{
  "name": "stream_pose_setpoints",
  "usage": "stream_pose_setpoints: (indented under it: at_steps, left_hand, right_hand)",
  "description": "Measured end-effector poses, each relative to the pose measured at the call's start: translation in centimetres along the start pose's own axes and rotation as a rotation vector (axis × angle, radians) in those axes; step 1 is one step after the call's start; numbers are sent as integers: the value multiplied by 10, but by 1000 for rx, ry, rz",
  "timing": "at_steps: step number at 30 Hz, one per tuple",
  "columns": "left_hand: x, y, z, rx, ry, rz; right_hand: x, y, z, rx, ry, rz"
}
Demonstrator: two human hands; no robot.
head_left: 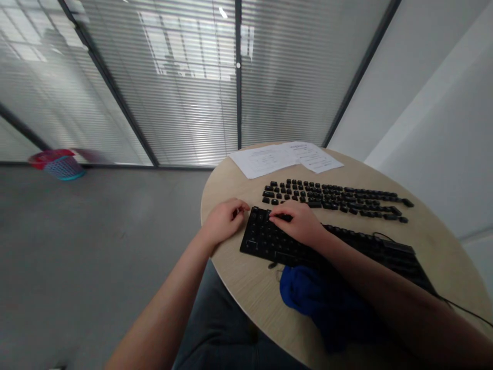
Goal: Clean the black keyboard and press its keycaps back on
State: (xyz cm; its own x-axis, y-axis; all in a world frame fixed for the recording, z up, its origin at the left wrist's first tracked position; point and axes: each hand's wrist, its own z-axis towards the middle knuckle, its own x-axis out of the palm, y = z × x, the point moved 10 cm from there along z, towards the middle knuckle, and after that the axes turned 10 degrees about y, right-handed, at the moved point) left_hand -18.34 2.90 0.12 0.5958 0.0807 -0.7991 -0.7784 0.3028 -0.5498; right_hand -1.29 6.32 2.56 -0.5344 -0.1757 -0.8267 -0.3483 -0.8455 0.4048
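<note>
A black keyboard (pixel 265 237) lies at a slant on the round table, many of its key positions bare of caps. My right hand (pixel 298 222) reaches over its upper left part, thumb and forefinger pinched on a small black keycap (pixel 268 213) in the top row. My left hand (pixel 225 222) rests on the tabletop just left of the keyboard's corner. Its fingers are loosely curled, the thumb apart from them, and nothing shows in them. Loose black keycaps (pixel 315 204) lie in rows beyond the keyboard. My right forearm hides part of the board.
Printed papers (pixel 265 159) lie at the far edge of the round wooden table (pixel 231 185). A blue cloth (pixel 304 290) is bunched before the keyboard, with a small dark piece (pixel 272 265) beside it. A cable (pixel 464 310) runs off right. On the floor stands a basket (pixel 63 167).
</note>
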Motion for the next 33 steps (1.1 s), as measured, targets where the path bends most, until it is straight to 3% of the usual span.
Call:
stream_pose_setpoints:
  at_steps: [24, 33]
  left_hand:
    - [3, 0, -1, 1, 27, -13]
    - [3, 0, -2, -16, 35, -12]
  right_hand:
    - [17, 16, 2, -141, 86, -117]
    - [15, 14, 3, -117, 104, -143]
